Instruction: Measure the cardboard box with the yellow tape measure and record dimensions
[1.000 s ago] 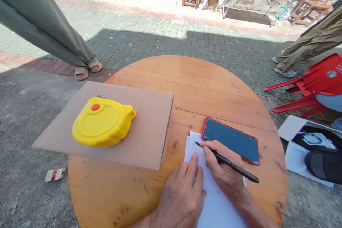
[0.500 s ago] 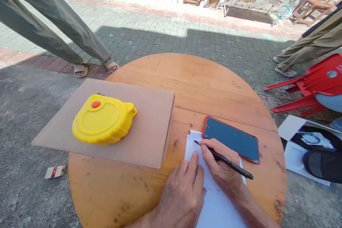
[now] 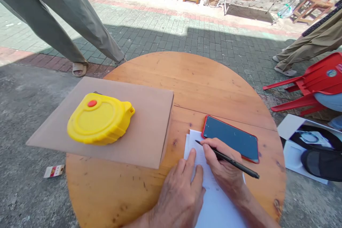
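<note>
Pinched in the fingers of my right hand (image 3: 227, 164) is a black pen (image 3: 235, 164), its tip at the upper part of a white sheet of paper (image 3: 213, 203). At least one more sheet edge shows beneath it. My left hand (image 3: 183, 188) lies on the left side of the paper with its fingers stretched out, pressing it down. Just beyond my right hand lies a phone (image 3: 231, 137) in a red case, its screen dark. To the left, a yellow case (image 3: 100, 119) with a red button, like a tape measure, rests on a brown cardboard box (image 3: 146, 128).
Everything stands on a round wooden table (image 3: 203, 74). A person in grey trousers (image 3: 80, 14) is beyond its left edge; another person's legs (image 3: 307, 50) are at the right. A red plastic chair (image 3: 317, 78) and an open white box (image 3: 294, 160) are on the right.
The person at the left has stepped, with legs shifted right. My right hand and the pen have tilted slightly; the left hand stays on the paper.
</note>
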{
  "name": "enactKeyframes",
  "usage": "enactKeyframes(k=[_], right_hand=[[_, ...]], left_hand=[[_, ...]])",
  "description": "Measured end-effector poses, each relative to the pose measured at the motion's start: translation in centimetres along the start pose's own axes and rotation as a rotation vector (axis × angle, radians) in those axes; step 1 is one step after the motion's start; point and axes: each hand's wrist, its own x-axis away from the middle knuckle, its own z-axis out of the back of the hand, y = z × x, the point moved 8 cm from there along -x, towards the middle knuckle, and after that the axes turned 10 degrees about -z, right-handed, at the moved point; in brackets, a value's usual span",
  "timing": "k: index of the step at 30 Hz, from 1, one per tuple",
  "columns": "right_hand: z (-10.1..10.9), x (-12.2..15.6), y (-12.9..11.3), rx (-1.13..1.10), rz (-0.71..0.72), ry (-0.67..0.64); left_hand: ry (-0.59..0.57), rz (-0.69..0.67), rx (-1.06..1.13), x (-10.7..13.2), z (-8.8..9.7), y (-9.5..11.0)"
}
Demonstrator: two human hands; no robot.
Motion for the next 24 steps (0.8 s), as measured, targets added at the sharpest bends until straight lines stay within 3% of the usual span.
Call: enactKeyframes(k=[24], right_hand=[[-0.33,0.08,0.23,-0.017,0.003,-0.034]], left_hand=[[0.022,0.008,-0.017,-0.13,0.36,-0.13]])
